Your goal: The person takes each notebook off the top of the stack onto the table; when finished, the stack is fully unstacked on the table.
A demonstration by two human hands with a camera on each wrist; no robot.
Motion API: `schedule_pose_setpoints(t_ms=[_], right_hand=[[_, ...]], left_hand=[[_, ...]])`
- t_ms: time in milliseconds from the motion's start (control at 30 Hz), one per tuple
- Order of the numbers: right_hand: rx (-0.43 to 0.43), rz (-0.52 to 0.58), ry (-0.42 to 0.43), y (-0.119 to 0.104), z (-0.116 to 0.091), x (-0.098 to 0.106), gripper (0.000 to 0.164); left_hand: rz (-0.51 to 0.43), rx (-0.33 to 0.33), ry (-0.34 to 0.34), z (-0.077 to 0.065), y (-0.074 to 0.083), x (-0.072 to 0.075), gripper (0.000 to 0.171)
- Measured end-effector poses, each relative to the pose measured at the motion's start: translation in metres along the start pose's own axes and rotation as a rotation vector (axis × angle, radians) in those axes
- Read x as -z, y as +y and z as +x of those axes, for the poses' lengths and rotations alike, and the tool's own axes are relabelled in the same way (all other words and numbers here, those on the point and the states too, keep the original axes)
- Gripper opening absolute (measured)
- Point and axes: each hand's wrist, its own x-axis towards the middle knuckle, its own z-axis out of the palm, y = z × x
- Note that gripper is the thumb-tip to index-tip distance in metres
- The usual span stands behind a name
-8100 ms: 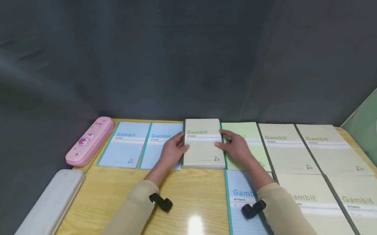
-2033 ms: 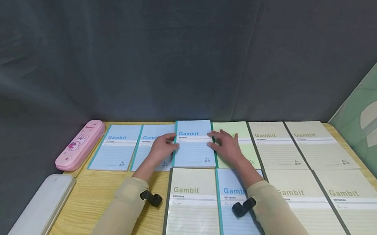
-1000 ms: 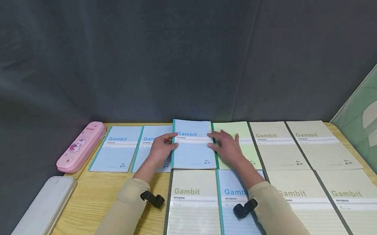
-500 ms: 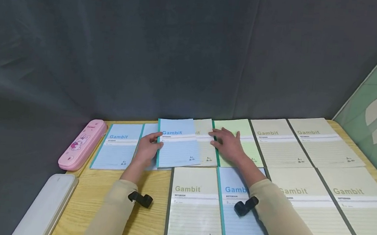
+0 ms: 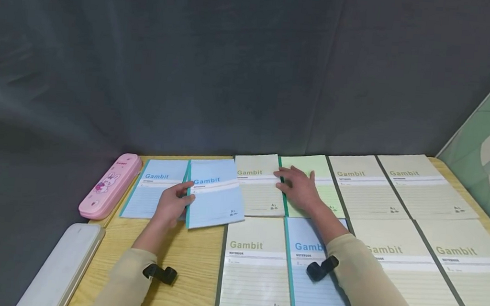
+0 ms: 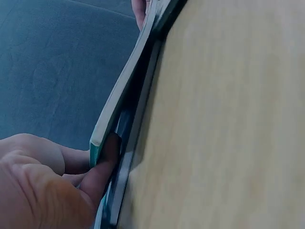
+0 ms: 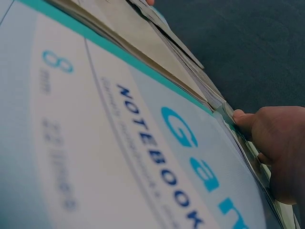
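My left hand (image 5: 172, 205) pinches a blue notebook (image 5: 217, 206) by its teal spine. In the left wrist view the thumb is under that notebook (image 6: 116, 98) and its near end is raised. It overlaps a second blue notebook, now mostly hidden, right of the leftmost blue notebook (image 5: 150, 201). My right hand (image 5: 300, 188) lies over the green notebook (image 5: 313, 163), fingers loosely extended, fingertips at the right edge of a beige notebook (image 5: 255, 194). In the right wrist view this hand (image 7: 281, 148) is beside the notebook edges.
A front row holds a beige notebook (image 5: 256, 288), a blue notebook (image 5: 315, 298) and more beige ones to the right. At left lie a pink pencil case (image 5: 110, 185) and a white case (image 5: 61, 263). A dark curtain (image 5: 234, 65) hangs behind the wooden table (image 5: 183, 273).
A beige notebook has gone from the back middle to the front row. Most recently my left hand has drawn the blue notebook leftward, uncovering beige beneath. The right hand stays near the same edge.
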Motion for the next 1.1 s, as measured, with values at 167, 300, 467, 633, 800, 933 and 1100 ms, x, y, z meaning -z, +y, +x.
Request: schedule_pose_setpoints(t_ms=[167, 300, 467, 633, 800, 933, 1100], right_hand=[[0.004, 0.005, 0.000, 0.000, 0.001, 0.000, 0.041], [-0.002, -0.001, -0.010, 0.000, 0.002, -0.001, 0.041], [-0.013, -0.004, -0.027, 0.000, 0.003, 0.002, 0.041], [-0.006, 0.004, -0.010, 0.001, 0.002, 0.003, 0.040], [-0.001, 0.020, -0.005, 0.002, 0.001, 0.001, 0.040], [-0.003, 0.027, -0.011, 0.000, 0.000, 0.000, 0.040], [-0.003, 0.016, -0.008, 0.000, 0.000, 0.002, 0.041]], left_hand=[[0.047, 0.023, 0.023, -0.011, -0.007, 0.010, 0.045], [0.089, 0.040, 0.031, -0.023, -0.012, 0.017, 0.045], [0.118, 0.057, 0.028, -0.040, -0.018, 0.023, 0.044], [0.121, 0.048, 0.024, -0.056, -0.024, 0.025, 0.044], [0.121, 0.037, 0.004, -0.074, -0.032, 0.030, 0.043], [0.135, 0.042, -0.010, -0.087, -0.038, 0.036, 0.044], [0.151, 0.062, -0.018, -0.103, -0.041, 0.042, 0.045]])
